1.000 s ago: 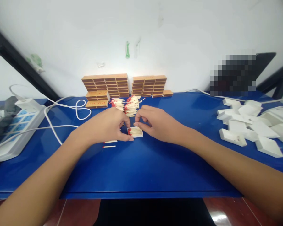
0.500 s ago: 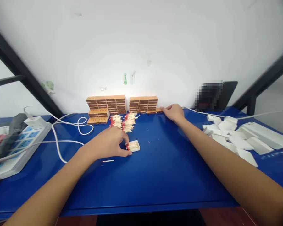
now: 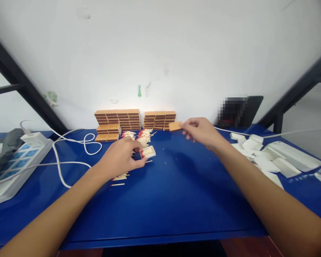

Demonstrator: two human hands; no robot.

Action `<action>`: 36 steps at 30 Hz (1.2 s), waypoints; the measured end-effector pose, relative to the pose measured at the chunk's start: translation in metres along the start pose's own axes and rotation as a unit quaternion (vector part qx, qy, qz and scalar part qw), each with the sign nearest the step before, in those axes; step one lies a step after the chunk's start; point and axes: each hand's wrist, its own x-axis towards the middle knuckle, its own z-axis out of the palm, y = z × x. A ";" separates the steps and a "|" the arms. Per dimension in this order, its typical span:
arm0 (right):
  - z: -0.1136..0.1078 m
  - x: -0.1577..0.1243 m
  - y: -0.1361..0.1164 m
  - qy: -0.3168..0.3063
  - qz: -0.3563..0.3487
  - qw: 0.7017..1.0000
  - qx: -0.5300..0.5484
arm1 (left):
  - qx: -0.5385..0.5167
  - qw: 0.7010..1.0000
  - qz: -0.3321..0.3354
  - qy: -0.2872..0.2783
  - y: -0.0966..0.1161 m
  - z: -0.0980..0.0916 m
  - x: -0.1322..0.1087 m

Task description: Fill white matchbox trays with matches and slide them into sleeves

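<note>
My left hand (image 3: 125, 154) grips a small white matchbox tray (image 3: 149, 152) between thumb and fingers, raised a little off the blue table. Red-headed matches lie inside the tray. In my right hand (image 3: 199, 131) an orange matchbox sleeve (image 3: 175, 126) is pinched at its right end, held up in front of the wall. Loose matches (image 3: 143, 136) are heaped behind my left hand. More matches (image 3: 120, 177) lie under and in front of it, partly hidden, with a single match (image 3: 117, 184) apart from them.
Stacked matchboxes stand against the wall in a left stack (image 3: 117, 119) and a right stack (image 3: 159, 119). White card pieces (image 3: 264, 162) lie at the right. A power strip (image 3: 24, 160) and a white cable (image 3: 57, 153) occupy the left. A dark device (image 3: 253, 110) leans at the back right.
My right hand has lifted the matchbox sleeve from beside the right stack. My left hand has raised and tilted the filled tray, uncovering matches below it.
</note>
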 end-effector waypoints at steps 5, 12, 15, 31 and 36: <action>0.033 -0.029 -0.010 -0.156 -0.043 0.985 0.062 | 0.018 0.997 -0.032 0.067 -0.005 -0.003 0.004; 0.046 -0.031 -0.001 -0.137 -0.061 0.986 0.077 | 0.040 0.993 -0.054 0.098 -0.003 -0.003 0.004; 0.048 -0.031 0.000 -0.134 -0.067 0.986 0.075 | 0.031 0.994 -0.058 0.086 -0.003 -0.001 0.004; 0.053 -0.030 0.005 -0.120 -0.094 0.986 0.072 | -0.004 0.989 0.043 0.142 -0.008 0.001 0.004; 0.055 -0.032 0.003 -0.109 -0.087 0.985 0.098 | -0.027 0.985 0.068 0.158 -0.009 0.002 0.005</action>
